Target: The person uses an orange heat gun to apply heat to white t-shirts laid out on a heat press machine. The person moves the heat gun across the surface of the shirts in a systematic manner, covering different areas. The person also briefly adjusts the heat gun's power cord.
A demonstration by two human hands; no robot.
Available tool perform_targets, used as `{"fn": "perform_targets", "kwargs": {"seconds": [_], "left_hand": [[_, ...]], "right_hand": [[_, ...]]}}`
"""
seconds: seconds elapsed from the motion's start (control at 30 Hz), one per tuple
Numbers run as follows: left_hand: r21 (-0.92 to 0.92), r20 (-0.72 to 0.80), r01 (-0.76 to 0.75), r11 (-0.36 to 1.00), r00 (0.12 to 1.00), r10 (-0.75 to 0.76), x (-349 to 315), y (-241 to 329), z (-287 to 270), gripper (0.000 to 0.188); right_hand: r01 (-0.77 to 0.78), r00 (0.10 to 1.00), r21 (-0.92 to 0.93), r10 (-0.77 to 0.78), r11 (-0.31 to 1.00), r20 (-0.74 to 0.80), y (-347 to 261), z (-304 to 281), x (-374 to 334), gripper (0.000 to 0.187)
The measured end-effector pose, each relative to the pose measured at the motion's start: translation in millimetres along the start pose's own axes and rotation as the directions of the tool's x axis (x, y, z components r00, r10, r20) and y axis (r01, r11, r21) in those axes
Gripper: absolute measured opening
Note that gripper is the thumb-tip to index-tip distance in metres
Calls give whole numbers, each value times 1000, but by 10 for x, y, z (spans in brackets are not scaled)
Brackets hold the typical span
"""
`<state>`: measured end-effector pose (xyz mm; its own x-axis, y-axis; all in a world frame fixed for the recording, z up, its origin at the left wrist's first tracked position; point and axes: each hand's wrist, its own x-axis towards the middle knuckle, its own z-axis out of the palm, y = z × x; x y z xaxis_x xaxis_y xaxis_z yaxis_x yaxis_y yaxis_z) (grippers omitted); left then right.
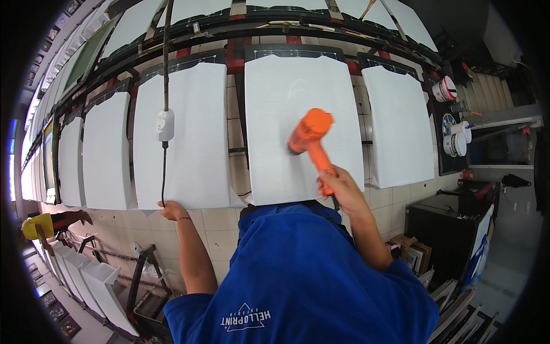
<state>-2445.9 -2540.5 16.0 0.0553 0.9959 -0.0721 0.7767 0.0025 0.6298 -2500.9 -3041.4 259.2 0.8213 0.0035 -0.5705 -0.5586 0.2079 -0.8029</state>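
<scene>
My right hand (345,190) is wrapped round the handle of an orange heat gun (315,129). Its dark nozzle points down and left, over the white shirt (272,109) stretched on a board in front of me; the gap between them is hard to judge. At the near edge of the shirt to the left (197,137), my left hand (174,211) has curled fingers around the lower end of a black cable (164,172). That cable hangs from a white socket block (165,125), itself suspended on a dark rod or cord from above.
More boards with white shirts (398,126) stand in a row on both sides, with another row beyond a dark rail (275,28). Tubs (455,144) sit on a black board at right. A black cabinet (438,221) stands nearer. Another person in yellow (39,227) is far left.
</scene>
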Motion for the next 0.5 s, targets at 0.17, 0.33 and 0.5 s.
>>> {"fn": "perform_targets", "kwargs": {"seconds": [0.17,0.33,0.5], "left_hand": [[-31,6,-20,999,1000,20,-53,40,-44,68],[-97,49,-44,994,998,49,-68,-3,-48,68],[-174,88,-10,985,996,25,-111,-2,-97,64]], "right_hand": [[-41,983,-70,53,997,174,-40,335,79,28],[-7,1000,-31,7,999,-9,93,18,-12,28],[54,950,9,-49,998,-309,160,-560,-239,31]]}}
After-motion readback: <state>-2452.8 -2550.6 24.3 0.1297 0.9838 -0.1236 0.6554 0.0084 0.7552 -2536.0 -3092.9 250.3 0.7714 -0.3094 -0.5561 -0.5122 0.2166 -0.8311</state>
